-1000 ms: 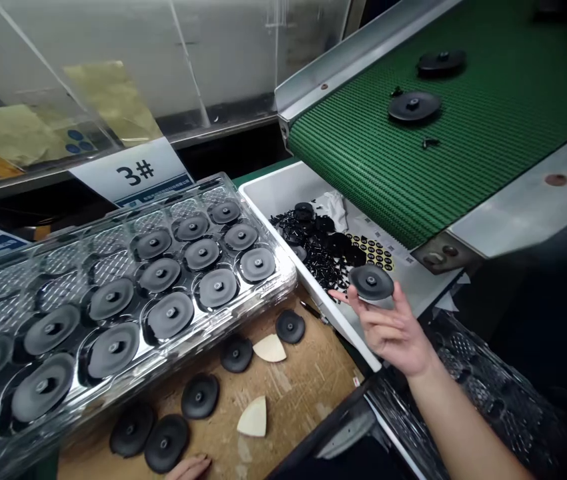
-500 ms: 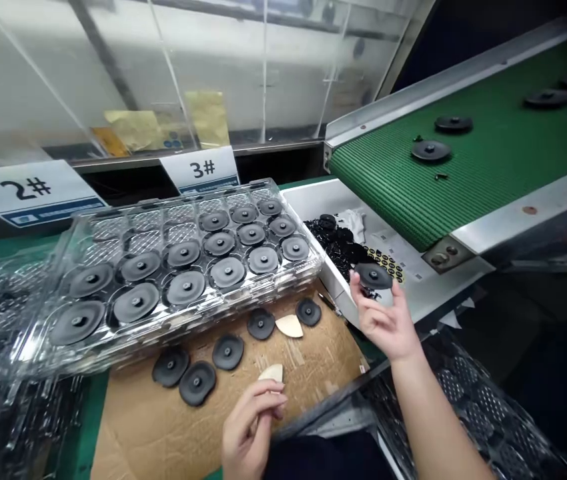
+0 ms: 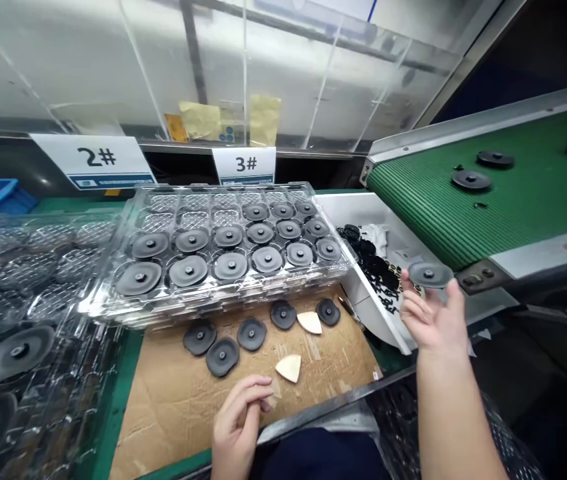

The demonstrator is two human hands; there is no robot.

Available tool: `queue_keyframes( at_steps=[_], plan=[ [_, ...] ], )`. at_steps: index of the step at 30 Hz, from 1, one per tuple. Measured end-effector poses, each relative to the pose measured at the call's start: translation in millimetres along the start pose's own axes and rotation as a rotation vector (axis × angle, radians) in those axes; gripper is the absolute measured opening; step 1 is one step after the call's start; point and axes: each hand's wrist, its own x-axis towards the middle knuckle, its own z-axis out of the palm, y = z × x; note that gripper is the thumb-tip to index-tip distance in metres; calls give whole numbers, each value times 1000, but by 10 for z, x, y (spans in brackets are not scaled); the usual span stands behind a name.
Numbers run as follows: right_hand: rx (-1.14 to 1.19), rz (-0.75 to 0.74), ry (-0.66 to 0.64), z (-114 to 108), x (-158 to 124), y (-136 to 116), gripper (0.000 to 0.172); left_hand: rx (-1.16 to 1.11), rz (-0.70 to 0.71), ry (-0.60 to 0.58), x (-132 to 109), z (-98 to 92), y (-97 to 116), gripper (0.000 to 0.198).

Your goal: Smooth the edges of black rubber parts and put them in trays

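My right hand [image 3: 427, 315] holds a round black rubber disc [image 3: 430, 274] by its edge, raised over the white bin [image 3: 343, 208]. My left hand [image 3: 239, 415] rests on the brown cardboard sheet [image 3: 173, 407] with its fingers curled together; I cannot make out anything in them. Just beyond its fingertips lies a cream wedge-shaped piece [image 3: 289, 367]. Several loose black discs [image 3: 251, 333] and a second cream wedge [image 3: 310, 322] lie further up the cardboard. A clear plastic tray [image 3: 128, 220] behind them holds several discs in its pockets.
The white bin holds a heap of small black parts [image 3: 376, 267]. A green conveyor belt [image 3: 523, 200] at the right carries more discs [image 3: 471, 179]. Stacked clear trays [image 3: 23, 313] fill the left. Signs reading 2# [image 3: 93, 159] and 3# [image 3: 245, 164] stand behind.
The camera has lifted and swung left, showing more of the bench. My left hand came into view and settled on the cardboard. My right hand keeps holding the disc.
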Motion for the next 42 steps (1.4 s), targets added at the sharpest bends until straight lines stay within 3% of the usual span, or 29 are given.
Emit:
queue_keyframes(
  at_steps=[3, 5, 7, 8, 11, 14, 18, 22, 24, 26, 28, 30, 32, 35, 37, 42],
  plan=[
    [-50, 63, 11, 33, -145, -33, 35, -41, -15, -25, 8, -4, 22, 19],
    [-89, 192, -40, 91, -342, 181, 38, -72, -29, -70, 2, 12, 62, 17],
    [-109, 423, -185, 155, -595, 584, 39, -141, -37, -120, -13, 32, 128, 21],
    [-86, 578, -292, 182, -733, 828, 37, -199, -35, -143, -21, 36, 169, 36],
    [-7, 829, -438, 228, -1129, 1557, 43, -356, -26, -193, -34, -13, 299, 80],
    [120, 1010, -534, 212, -1408, 2067, 59, -345, -1, -226, -48, -155, 422, 77],
    [233, 1142, -603, 176, -1561, 2386, 77, -349, -54, -51, -115, -334, 540, 64],
    [205, 1170, -602, 270, -1622, 2472, 80, -410, -152, 84, -169, -420, 533, 66],
    [20, 1115, -604, 349, -1615, 2419, 76, -477, -188, 92, -154, -467, 482, 72],
    [-314, 943, -609, 378, -1551, 2288, 66, -577, -215, 79, -111, -529, 420, 79],
    [-902, 566, -610, 294, -1424, 2110, 50, -712, -236, 67, -57, -599, 370, 77],
    [-1512, 97, -543, 85, -1261, 1947, 35, -860, -268, 72, -14, -664, 343, 68],
    [-1783, -141, -437, -196, -1108, 1853, 36, -961, -315, 95, 8, -717, 339, 61],
    [-1840, -213, -377, -559, -964, 1859, 45, -1032, -387, 140, 7, -769, 351, 56],
    [-1841, -250, -396, -676, -912, 1907, 44, -1059, -414, 162, -9, -786, 362, 54],
    [-1773, -279, -441, -621, -774, 1945, 33, -1092, -455, 171, -62, -769, 381, 55]
  ],
)
